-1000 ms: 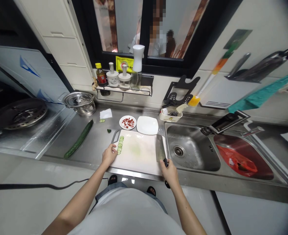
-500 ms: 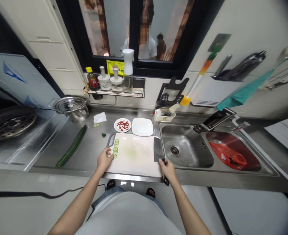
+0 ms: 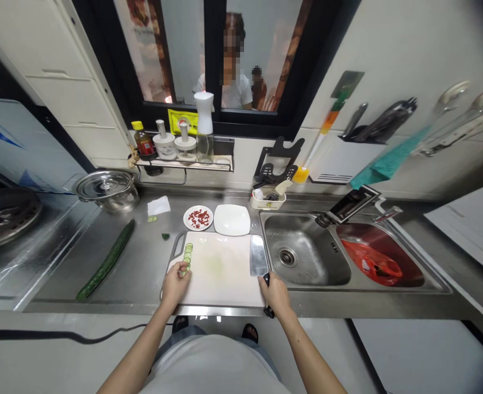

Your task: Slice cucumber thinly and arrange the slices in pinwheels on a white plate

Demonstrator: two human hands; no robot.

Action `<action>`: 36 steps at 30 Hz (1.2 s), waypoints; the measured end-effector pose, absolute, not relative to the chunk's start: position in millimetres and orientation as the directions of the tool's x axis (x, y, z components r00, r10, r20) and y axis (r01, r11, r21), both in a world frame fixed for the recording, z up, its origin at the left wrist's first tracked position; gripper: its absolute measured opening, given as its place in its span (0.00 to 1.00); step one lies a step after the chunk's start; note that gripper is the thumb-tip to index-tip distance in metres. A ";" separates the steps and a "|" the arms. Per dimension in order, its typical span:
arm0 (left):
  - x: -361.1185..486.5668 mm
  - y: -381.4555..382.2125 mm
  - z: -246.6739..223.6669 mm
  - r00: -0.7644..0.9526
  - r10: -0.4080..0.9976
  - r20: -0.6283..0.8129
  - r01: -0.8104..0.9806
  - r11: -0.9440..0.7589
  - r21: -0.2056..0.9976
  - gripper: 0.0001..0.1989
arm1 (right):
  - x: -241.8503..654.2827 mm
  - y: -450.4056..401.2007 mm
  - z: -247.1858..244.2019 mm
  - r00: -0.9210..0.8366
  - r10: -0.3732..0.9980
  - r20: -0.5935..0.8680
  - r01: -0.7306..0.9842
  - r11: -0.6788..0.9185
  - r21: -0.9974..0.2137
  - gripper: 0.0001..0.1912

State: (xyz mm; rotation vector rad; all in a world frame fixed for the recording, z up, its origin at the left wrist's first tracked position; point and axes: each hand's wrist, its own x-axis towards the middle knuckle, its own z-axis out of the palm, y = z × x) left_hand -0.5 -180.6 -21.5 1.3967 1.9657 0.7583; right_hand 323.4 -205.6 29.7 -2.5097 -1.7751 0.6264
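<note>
A row of cucumber slices [image 3: 188, 250] lies along the left side of the white cutting board [image 3: 225, 284]. At the near end of that row, my left hand [image 3: 176, 283] is closed, thumb and fingertips on a slice that they partly cover. My right hand [image 3: 277, 295] grips the black handle of a cleaver [image 3: 259, 256]. The broad blade rests flat on the board's right edge, beside the sink. Just behind the board stand a small white plate of chopped red pieces [image 3: 199, 218] and a bare white square plate [image 3: 232, 220].
A whole cucumber [image 3: 108, 260] lies on the steel counter to the left, with a lidded pot [image 3: 108, 190] behind it. A cucumber end [image 3: 166, 236] and a white paper [image 3: 158, 206] sit nearby. To the right is a double sink [image 3: 307, 279] with a red bag [image 3: 370, 264].
My left fingers have closed in over the near end of the slice row. The cleaver blade has tipped flatter and now looks bright. The whole view has shifted slightly.
</note>
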 end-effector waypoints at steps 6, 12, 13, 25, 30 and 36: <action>7.6 -179.1 -9.2 -0.221 0.970 -0.098 0.563 0.209 0.800 0.12 | 315.1 -204.6 38.2 0.328 0.894 -0.306 0.930 -0.362 -0.061 0.21; 20.0 -176.5 -1.0 -0.186 0.976 -0.117 0.579 0.205 0.789 0.11 | 312.8 -174.8 47.6 0.247 0.965 -0.083 0.964 -0.254 -0.083 0.21; 21.4 -176.1 -1.7 -0.183 0.976 -0.120 0.577 0.205 0.791 0.11 | 313.1 -164.5 48.7 0.243 0.968 -0.065 0.964 -0.248 -0.096 0.22; 76.1 -87.6 -2.3 -0.144 0.881 -0.450 0.193 0.471 0.861 0.21 | 318.3 -33.3 54.2 0.303 0.889 -0.345 0.864 -0.408 -0.293 0.18; 99.8 -42.9 1.9 -0.090 0.841 -0.533 0.075 0.539 0.839 0.19 | 314.4 -13.3 41.0 0.295 0.873 -0.388 0.859 -0.421 -0.293 0.18; 107.6 -20.1 0.6 -0.078 0.829 -0.554 0.049 0.559 0.828 0.06 | 315.4 0.8 22.3 0.305 0.856 -0.418 0.839 -0.449 -0.308 0.18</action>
